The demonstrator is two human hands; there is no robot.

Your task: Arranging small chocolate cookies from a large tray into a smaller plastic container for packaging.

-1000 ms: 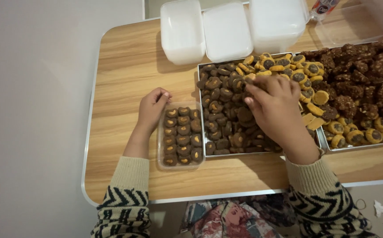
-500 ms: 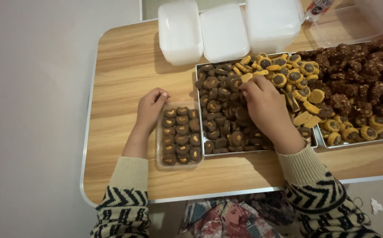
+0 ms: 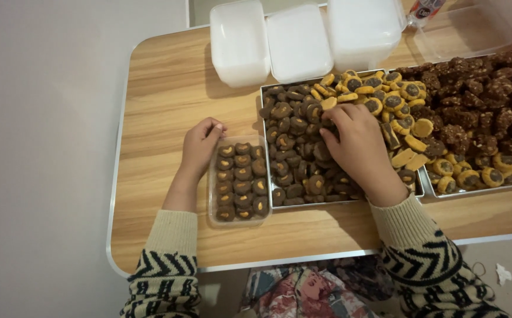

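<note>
My left hand (image 3: 201,147) rests curled against the far left corner of a small clear plastic box (image 3: 214,194), steadying it. The box is packed with rows of dark round cookies (image 3: 243,174) with yellow centres. My right hand (image 3: 359,147) reaches into a metal tray (image 3: 303,205) heaped with the same dark cookies (image 3: 291,126). Its fingertips are bent down and pinched among the cookies near the tray's middle. The fingers hide whether a cookie is held.
Yellow-rimmed cookies (image 3: 394,100) fill the tray's far right. A second tray (image 3: 479,189) to the right holds rough brown cookies (image 3: 485,88). White lidded containers (image 3: 239,44) stand at the back of the wooden table (image 3: 161,88). Patterned cloth (image 3: 303,291) lies below the front edge.
My right hand has shifted slightly left and nearer across the tray, and its fingers have curled down into the dark cookies. The left hand and the box have stayed put.
</note>
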